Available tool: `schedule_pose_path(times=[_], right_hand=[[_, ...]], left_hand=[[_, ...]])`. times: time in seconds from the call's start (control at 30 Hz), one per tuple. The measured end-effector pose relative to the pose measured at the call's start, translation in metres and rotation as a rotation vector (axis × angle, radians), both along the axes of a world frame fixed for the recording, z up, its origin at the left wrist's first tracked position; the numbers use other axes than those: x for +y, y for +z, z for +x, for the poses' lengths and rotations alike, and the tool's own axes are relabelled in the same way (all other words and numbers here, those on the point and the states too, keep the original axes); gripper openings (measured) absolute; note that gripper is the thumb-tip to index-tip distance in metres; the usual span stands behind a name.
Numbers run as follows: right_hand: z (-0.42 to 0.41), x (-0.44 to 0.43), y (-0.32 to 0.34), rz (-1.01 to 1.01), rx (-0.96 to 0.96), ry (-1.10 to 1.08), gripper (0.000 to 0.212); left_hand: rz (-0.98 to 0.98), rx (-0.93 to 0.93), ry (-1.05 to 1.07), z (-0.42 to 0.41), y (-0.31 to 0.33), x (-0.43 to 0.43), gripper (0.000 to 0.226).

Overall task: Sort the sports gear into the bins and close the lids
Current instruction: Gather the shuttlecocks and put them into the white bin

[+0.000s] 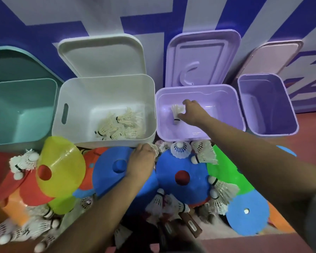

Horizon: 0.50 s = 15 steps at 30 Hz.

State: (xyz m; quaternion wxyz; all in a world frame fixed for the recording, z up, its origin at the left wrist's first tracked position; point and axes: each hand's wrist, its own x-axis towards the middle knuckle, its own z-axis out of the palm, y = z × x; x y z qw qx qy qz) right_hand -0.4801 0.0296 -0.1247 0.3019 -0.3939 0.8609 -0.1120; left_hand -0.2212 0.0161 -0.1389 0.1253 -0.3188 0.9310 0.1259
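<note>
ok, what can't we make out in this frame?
Head view:
- teal bin: the left edge cuts it off, so part of its inside is unseen.
- left hand: its back hides the fingers; grip on the shuttlecock unclear.
- brown objects: blurred and dim, bottom centre, not identifiable.

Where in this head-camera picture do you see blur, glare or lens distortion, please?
In the head view, the loose shuttlecocks at lower left are smeared soft; a pale sheen sits inside the lilac bin by the shuttlecock that the right hand holds; the wide lens bows the teal bin at the frame edge.
</note>
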Motion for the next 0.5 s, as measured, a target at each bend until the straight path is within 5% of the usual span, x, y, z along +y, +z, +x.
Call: schedule_pose_path(times=[0.2,0.5], right_hand=[[-0.009,-0.029,-0.037,0.104,-0.006,0.075,0.063],[-0.005,-0.020,-0.037,-0.010,0.015,0.145,0.009]], left_hand=[[-0.089,0.218,-0.006,0.022,0.025,0.007,0.010],[-0.044,0.390,0.221,0.037,0.047,0.019,0.019]])
